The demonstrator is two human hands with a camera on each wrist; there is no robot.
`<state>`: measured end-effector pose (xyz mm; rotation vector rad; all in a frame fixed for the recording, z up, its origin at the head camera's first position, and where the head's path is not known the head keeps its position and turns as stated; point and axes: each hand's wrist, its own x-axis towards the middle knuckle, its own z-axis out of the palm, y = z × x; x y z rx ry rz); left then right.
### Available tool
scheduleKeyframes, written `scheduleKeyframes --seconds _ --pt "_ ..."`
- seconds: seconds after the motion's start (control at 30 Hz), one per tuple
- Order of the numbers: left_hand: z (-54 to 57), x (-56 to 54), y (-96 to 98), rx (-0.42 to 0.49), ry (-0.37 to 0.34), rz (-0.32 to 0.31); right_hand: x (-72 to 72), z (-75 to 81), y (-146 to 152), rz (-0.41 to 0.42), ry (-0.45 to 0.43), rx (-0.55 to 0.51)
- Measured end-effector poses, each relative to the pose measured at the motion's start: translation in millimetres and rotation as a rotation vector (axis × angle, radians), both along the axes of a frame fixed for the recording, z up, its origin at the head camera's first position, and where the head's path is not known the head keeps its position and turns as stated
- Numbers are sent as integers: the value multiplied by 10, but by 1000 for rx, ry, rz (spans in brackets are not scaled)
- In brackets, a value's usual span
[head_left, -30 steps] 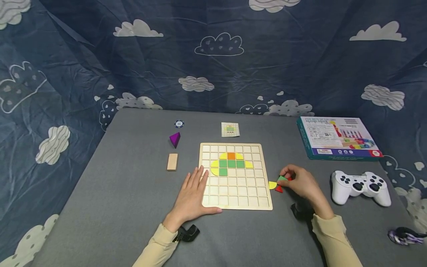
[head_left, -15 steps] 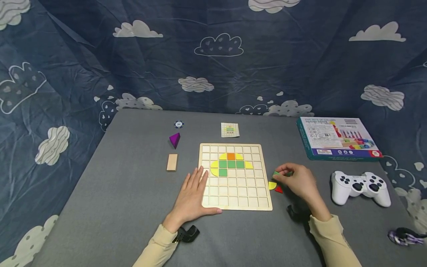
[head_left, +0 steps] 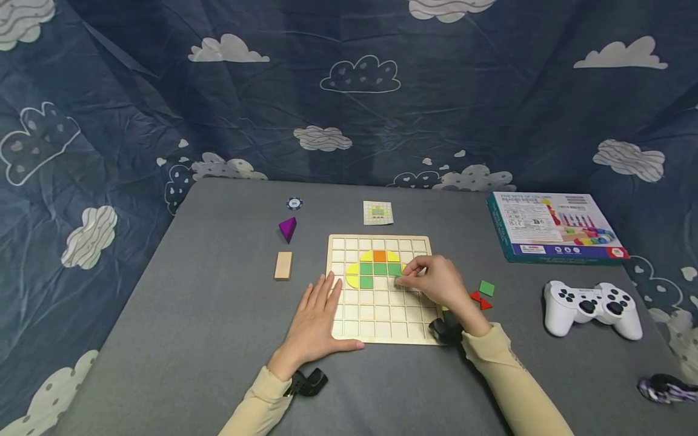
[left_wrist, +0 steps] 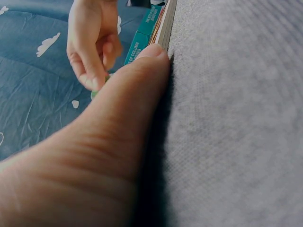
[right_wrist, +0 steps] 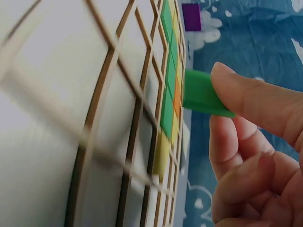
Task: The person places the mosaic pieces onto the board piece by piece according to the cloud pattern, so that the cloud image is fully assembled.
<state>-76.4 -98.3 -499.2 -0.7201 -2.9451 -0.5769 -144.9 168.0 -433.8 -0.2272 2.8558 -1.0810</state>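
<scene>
A square wooden grid board (head_left: 376,315) lies mid-table, its upper cells filled with green square tiles (head_left: 366,282), an orange tile (head_left: 379,256) and rounded yellow pieces (head_left: 352,277). My left hand (head_left: 309,327) rests flat over the board's left edge, fingers straight and thumb along the near edge. Between right thumb and fingers I pinch another green square tile (right_wrist: 201,92), held just off the board in the right wrist view. That right hand (head_left: 438,281) is over the board's right part, near the green row. The left wrist view shows mostly my left thumb (left_wrist: 128,94).
Right of the board lie a loose green tile (head_left: 487,288) and red triangles (head_left: 484,303). Farther right are a game controller (head_left: 593,307) and a box (head_left: 556,227). A pattern card (head_left: 378,213) lies behind; a wooden block (head_left: 283,266), purple pyramid (head_left: 288,229) and chip (head_left: 294,203) stand left.
My right hand has moved left from the loose pieces to above the board, carrying a green tile. A loose green tile and red triangles are now uncovered. The left hand stays put.
</scene>
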Motion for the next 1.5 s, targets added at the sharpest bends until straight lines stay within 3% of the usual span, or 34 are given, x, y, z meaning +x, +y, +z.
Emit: scheduleKeyframes --seconds 0.27,0.97,1.33,1.5 --pt "-7 -8 12 -9 5 -3 -62 -52 -196 112 -31 20" --pt "7 3 -4 1 -4 -2 -132 -71 -327 111 9 176" --pt "1 4 -3 -10 2 6 -25 -96 -152 192 8 117" --pt "-3 -1 1 -9 0 -1 57 -69 125 121 43 90"
